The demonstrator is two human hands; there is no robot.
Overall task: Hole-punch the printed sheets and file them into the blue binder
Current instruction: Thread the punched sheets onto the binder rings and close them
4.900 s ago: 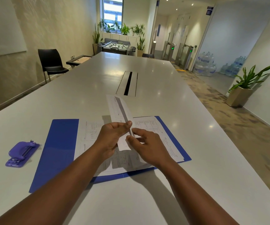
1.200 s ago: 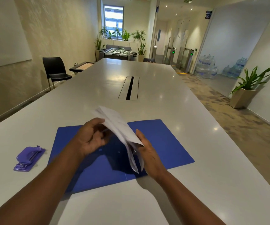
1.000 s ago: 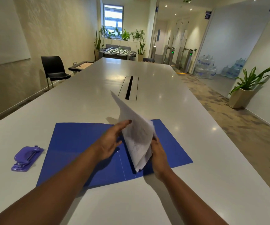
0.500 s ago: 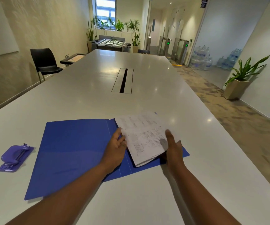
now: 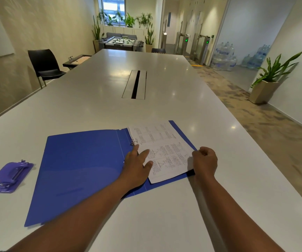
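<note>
The blue binder [image 5: 81,166] lies open on the white table. A stack of printed sheets [image 5: 164,148] rests flat on its right half, with the metal ring [image 5: 134,141] showing at the stack's left edge near the spine. My left hand [image 5: 137,165] lies flat, fingers spread, on the left edge of the sheets. At the right edge of the sheets my right hand [image 5: 204,160] is curled, its fingertips at the paper's edge. The purple hole punch [image 5: 13,176] sits on the table left of the binder, away from both hands.
The long white table [image 5: 110,91] has a cable slot [image 5: 135,84] in its middle. A black chair [image 5: 43,65] stands at the left side. A potted plant [image 5: 268,82] and several water bottles [image 5: 224,58] are off to the right on the floor.
The sheets, held up and bent between both hands a second ago, now lie flat on the binder's right half. My left hand has spread flat on them.
</note>
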